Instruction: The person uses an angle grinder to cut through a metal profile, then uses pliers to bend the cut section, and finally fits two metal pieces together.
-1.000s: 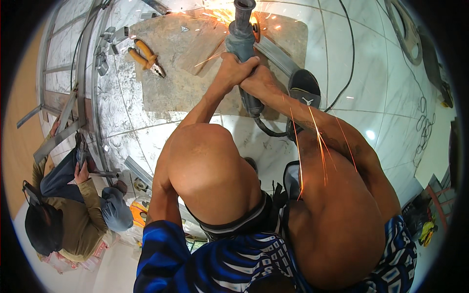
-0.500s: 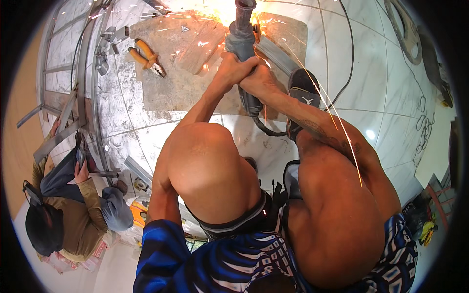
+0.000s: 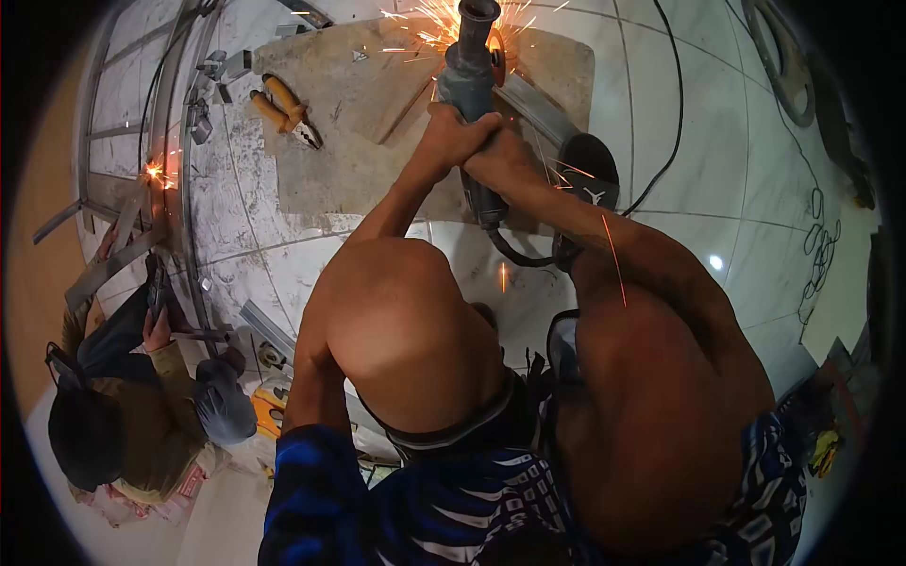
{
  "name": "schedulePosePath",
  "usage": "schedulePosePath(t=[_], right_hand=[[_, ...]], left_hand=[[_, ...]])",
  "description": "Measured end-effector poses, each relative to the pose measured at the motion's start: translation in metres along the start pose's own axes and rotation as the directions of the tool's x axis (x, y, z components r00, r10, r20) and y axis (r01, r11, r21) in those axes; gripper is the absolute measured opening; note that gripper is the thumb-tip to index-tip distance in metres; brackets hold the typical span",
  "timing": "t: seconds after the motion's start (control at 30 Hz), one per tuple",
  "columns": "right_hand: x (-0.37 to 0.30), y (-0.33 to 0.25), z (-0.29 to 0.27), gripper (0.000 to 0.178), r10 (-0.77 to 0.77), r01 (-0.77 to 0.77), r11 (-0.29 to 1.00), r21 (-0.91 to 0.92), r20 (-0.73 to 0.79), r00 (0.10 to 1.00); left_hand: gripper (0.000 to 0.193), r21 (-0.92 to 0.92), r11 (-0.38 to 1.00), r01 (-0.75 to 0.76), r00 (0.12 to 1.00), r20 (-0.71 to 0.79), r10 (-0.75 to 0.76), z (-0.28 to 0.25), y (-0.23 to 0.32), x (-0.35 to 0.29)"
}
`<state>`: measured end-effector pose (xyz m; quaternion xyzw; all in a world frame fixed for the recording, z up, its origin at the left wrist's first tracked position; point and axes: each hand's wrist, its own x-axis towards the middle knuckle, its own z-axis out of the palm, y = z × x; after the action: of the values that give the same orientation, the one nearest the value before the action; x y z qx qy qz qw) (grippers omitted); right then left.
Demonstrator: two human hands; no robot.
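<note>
An angle grinder [image 3: 467, 87] runs at the top centre, its black side handle pointing away from me. Around its body my left hand [image 3: 453, 135] is closed, and my right hand [image 3: 498, 158] wraps it just behind, the two touching. Orange sparks spray from the spinning disc [image 3: 496, 55]. A grey metal bar [image 3: 540, 106] slants from the disc toward my foot in a black slide sandal [image 3: 587, 165]. The exact cutting contact is hidden by the grinder. Beneath lies a worn, dusty board [image 3: 326, 184]. Pliers with yellow handles [image 3: 283, 108] rest on its left part.
At left a co-worker [image 3: 123, 424] in a dark cap sits by a metal frame [image 3: 179, 123], with a bright spark on it. Small metal offcuts [image 3: 222, 68] lie beside the board. A black cable [image 3: 678, 113] curves over the tiles at right; a thin cord [image 3: 819, 250] lies beyond.
The grinder's spark spray has become smaller, and the picture is darker. A bright orange spark has appeared at the co-worker's metal frame. My hands and the grinder have barely moved.
</note>
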<state>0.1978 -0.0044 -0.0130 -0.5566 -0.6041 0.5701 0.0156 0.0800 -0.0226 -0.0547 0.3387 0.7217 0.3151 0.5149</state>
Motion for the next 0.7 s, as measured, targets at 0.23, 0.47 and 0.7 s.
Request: schedulePosePath(t=[0.23, 0.47, 0.7], right_hand=[[0.001, 0.000, 0.003, 0.035, 0.044, -0.042, 0.999, 0.021, -0.117, 0.992], [0.006, 0.010, 0.002, 0.035, 0.036, -0.037, 0.999, 0.031, 0.024, 0.999], [0.006, 0.014, 0.007, 0.038, 0.027, -0.023, 0.999, 0.035, -0.105, 0.994]], left_hand=[[0.056, -0.014, 0.999, 0.045, 0.997, 0.071, -0.044, 0.005, 0.005, 0.003], [0.061, -0.003, 1.000, 0.021, 0.997, 0.071, -0.021, -0.001, 0.013, -0.004], [0.064, -0.017, 0.999, 0.038, 0.995, 0.098, -0.036, 0.002, 0.017, -0.004]])
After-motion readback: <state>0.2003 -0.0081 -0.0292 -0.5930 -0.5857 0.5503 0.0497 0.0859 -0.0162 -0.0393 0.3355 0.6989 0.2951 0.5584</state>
